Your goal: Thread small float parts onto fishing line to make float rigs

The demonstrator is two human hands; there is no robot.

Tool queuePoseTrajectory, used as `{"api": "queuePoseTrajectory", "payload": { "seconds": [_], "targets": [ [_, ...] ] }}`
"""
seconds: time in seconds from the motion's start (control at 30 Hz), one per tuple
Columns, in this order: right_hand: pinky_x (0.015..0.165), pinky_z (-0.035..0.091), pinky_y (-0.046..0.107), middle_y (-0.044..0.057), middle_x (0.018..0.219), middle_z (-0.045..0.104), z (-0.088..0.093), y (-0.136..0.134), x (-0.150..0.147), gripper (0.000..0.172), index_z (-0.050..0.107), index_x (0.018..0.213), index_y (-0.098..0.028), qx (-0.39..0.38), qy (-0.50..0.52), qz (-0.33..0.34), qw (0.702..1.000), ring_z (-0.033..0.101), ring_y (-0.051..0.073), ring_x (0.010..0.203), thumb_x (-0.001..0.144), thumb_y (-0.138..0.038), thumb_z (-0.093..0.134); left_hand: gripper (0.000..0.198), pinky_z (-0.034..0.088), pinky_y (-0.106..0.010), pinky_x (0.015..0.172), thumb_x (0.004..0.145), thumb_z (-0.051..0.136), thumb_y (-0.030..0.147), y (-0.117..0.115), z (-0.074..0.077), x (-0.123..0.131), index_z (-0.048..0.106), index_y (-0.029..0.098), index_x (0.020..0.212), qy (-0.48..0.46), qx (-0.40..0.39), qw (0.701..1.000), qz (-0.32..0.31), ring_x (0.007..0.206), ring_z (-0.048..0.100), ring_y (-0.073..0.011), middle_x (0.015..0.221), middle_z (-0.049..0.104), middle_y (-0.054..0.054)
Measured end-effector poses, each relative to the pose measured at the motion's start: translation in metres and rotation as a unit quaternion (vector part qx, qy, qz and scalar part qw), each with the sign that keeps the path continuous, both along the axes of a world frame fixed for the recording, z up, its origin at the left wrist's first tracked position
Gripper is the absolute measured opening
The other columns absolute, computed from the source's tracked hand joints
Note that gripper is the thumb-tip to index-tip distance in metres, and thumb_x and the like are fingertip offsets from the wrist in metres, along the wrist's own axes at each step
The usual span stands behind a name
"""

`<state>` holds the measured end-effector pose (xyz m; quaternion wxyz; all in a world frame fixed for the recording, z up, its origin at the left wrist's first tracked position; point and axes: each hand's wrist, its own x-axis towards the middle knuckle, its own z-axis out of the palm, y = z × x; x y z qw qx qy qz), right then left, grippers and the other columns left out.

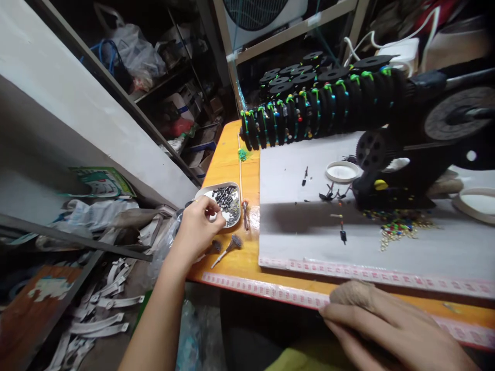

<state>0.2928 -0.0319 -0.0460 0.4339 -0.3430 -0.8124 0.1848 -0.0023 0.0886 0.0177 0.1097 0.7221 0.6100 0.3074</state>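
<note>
My left hand [201, 224] reaches over the rim of a small white dish [236, 186], thumb and fingers pinched together. What is between the fingertips is too small to make out. Short black tube-like pieces [225, 197] and finer greyish bits lie in the dish. Beside it on the orange table are two brush-like bundles [234, 243] and a thin brownish bundle [246, 214]. My right hand [390, 322] is at the table's front edge, by a pink-and-white measuring tape [270, 289]. Its fingers are pressed together, and anything in them is hidden.
A black machine carries a row of dark discs [317, 116] with green and blue line. Below, a white board [297, 242] holds colourful beads [398, 226], small black parts [343, 236] and a white ring-shaped dish [342, 164]. A pale wall [96, 118] stands close on the left.
</note>
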Motion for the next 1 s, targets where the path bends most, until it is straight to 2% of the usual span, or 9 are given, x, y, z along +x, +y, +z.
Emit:
{"api": "queuePoseTrajectory", "payload": {
  "seconds": [0.07, 0.13, 0.17, 0.27, 0.37, 0.47, 0.57, 0.77, 1.0],
  "targets": [
    [0.066, 0.057, 0.025, 0.004, 0.087, 0.068, 0.010, 0.000, -0.001, 0.024, 0.067, 0.106, -0.024, -0.021, 0.009, 0.000, 1.000, 0.069, 0.017, 0.076, 0.091, -0.008, 0.056, 0.015, 0.046, -0.030, 0.071, 0.078, 0.061, 0.009, -0.023, 0.002, 0.014, 0.054, 0.021, 0.074, -0.037, 0.020, 0.999, 0.013, 0.074, 0.060, -0.0174, 0.079, 0.063, 0.000],
    [0.068, 0.055, 0.025, 0.003, 0.085, 0.065, 0.021, 0.001, -0.001, 0.021, 0.064, 0.102, -0.023, -0.038, 0.015, 0.003, 0.999, 0.066, 0.015, 0.076, 0.092, -0.007, 0.055, 0.017, 0.049, -0.027, 0.072, 0.081, 0.061, 0.010, -0.051, -0.001, 0.035, 0.052, 0.022, 0.074, -0.102, 0.011, 0.995, -0.002, 0.079, 0.063, -0.0166, 0.086, 0.065, -0.001],
    [0.068, 0.054, 0.024, 0.002, 0.084, 0.063, 0.026, 0.001, -0.002, 0.019, 0.062, 0.100, -0.023, -0.051, 0.015, 0.003, 0.999, 0.065, 0.014, 0.076, 0.093, -0.007, 0.055, 0.017, 0.050, -0.026, 0.073, 0.082, 0.063, 0.009, -0.066, -0.004, 0.047, 0.054, 0.021, 0.074, -0.188, -0.013, 0.982, -0.023, 0.081, 0.065, -0.0166, 0.085, 0.065, -0.002],
    [0.064, 0.049, 0.024, 0.000, 0.081, 0.060, 0.035, -0.001, -0.001, 0.015, 0.057, 0.090, -0.022, -0.109, 0.015, 0.005, 0.994, 0.060, 0.013, 0.073, 0.095, -0.010, 0.052, 0.014, 0.051, -0.021, 0.068, 0.080, 0.072, 0.008, -0.106, -0.021, 0.084, 0.065, 0.021, 0.079, -0.411, -0.113, 0.904, -0.038, 0.076, 0.064, -0.0138, 0.080, 0.065, -0.001],
    [0.060, 0.044, 0.024, -0.002, 0.075, 0.056, 0.040, -0.004, 0.000, 0.017, 0.051, 0.082, -0.021, -0.150, 0.036, 0.021, 0.988, 0.055, 0.012, 0.068, 0.094, -0.011, 0.051, 0.008, 0.047, -0.016, 0.053, 0.082, 0.077, 0.014, -0.129, -0.042, 0.114, 0.073, 0.019, 0.079, -0.569, -0.177, 0.799, -0.077, 0.056, 0.056, -0.0068, 0.076, 0.064, 0.000],
    [0.058, 0.042, 0.023, -0.003, 0.073, 0.054, 0.043, -0.008, 0.001, 0.018, 0.048, 0.078, -0.021, -0.181, 0.057, 0.038, 0.981, 0.053, 0.011, 0.067, 0.089, -0.007, 0.052, 0.004, 0.042, -0.011, 0.045, 0.083, 0.081, 0.022, -0.137, -0.053, 0.131, 0.078, 0.021, 0.080, -0.674, -0.200, 0.704, -0.100, 0.049, 0.052, -0.0026, 0.075, 0.063, 0.001],
    [0.059, 0.043, 0.023, -0.003, 0.073, 0.054, 0.044, -0.010, 0.001, 0.020, 0.049, 0.077, -0.021, -0.195, 0.074, 0.043, 0.977, 0.053, 0.011, 0.068, 0.085, -0.004, 0.052, 0.003, 0.044, -0.007, 0.048, 0.082, 0.083, 0.020, -0.140, -0.051, 0.138, 0.081, 0.021, 0.081, -0.722, -0.217, 0.650, -0.099, 0.051, 0.054, 0.0000, 0.076, 0.064, 0.002],
    [0.059, 0.042, 0.020, -0.003, 0.072, 0.053, 0.046, -0.013, 0.000, 0.019, 0.052, 0.076, -0.020, -0.173, 0.102, 0.036, 0.979, 0.053, 0.009, 0.067, 0.085, -0.003, 0.052, 0.008, 0.049, -0.005, 0.050, 0.080, 0.085, 0.017, -0.143, -0.042, 0.142, 0.079, 0.019, 0.085, -0.764, -0.245, 0.590, -0.093, 0.051, 0.058, 0.0004, 0.073, 0.070, 0.001],
    [0.060, 0.042, 0.020, -0.003, 0.071, 0.054, 0.047, -0.015, 0.003, 0.018, 0.055, 0.076, -0.020, -0.166, 0.087, 0.032, 0.982, 0.053, 0.009, 0.068, 0.086, -0.005, 0.052, 0.010, 0.052, -0.006, 0.050, 0.081, 0.084, 0.014, -0.146, -0.042, 0.144, 0.076, 0.016, 0.088, -0.776, -0.250, 0.572, -0.094, 0.052, 0.060, -0.0006, 0.075, 0.072, 0.000]
  ]
}}
